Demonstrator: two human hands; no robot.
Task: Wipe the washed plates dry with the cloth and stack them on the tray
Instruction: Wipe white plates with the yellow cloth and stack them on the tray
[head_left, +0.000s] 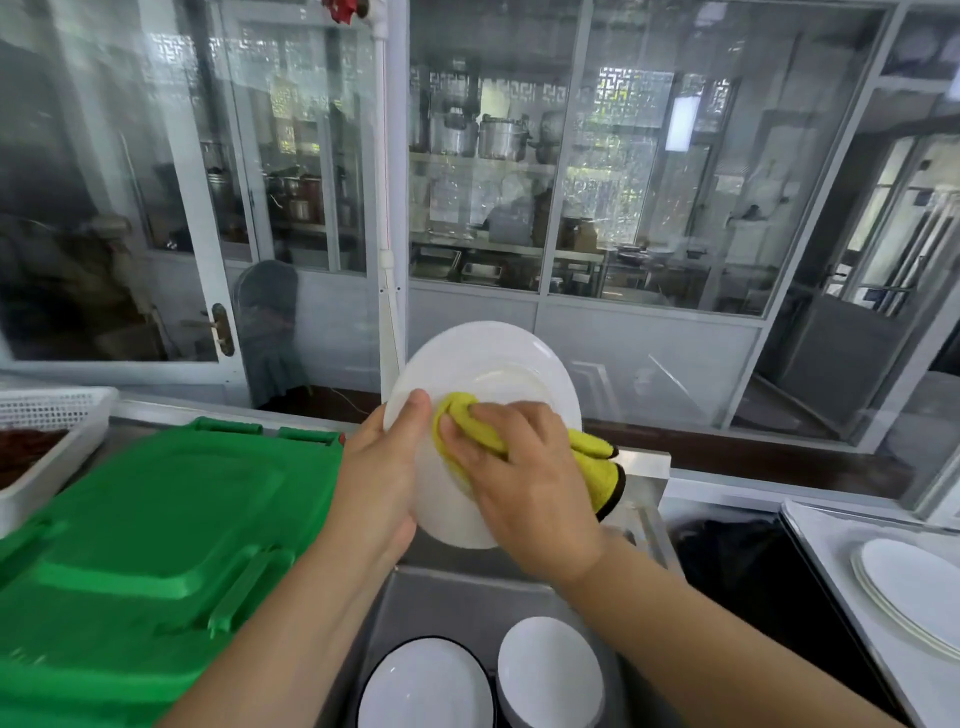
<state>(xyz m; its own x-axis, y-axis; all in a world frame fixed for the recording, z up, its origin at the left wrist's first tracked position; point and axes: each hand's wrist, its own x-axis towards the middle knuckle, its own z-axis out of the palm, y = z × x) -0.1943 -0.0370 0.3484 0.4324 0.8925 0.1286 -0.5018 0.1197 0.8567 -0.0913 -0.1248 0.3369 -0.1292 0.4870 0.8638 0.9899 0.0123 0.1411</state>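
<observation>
- glass wall (649, 208) spans the back, with shelves of steel pots (478, 135) dimly seen behind it.
- green lid (150, 519) fills the lower left, lying flat, its hinges at the far edge.
- white basket (57, 415) sits at the far left, just beyond the lid, with something reddish-brown inside.
- steel sink (467, 597) lies below the hands, between the lid and a dark bin (737, 566).
- tray (831, 561) at the right edge carries a stack of plates (914, 587), lying flat.
- plate (488, 374), white and round, is held tilted up above the sink, its face toward the camera.
- two bowls (550, 670) stand in the sink at the bottom edge; the left one has a dark rim, and they are just beside each other.
- left hand (379, 467) grips the plate's left rim, thumb over the front face and fingers curled behind, out of sight.
- right hand (519, 467) presses on the plate's face, fingers curled and clamped on the cloth.
- cloth (597, 467), yellow with a dark edge, is bunched under the right hand against the plate, its loose end hanging off the right side.
</observation>
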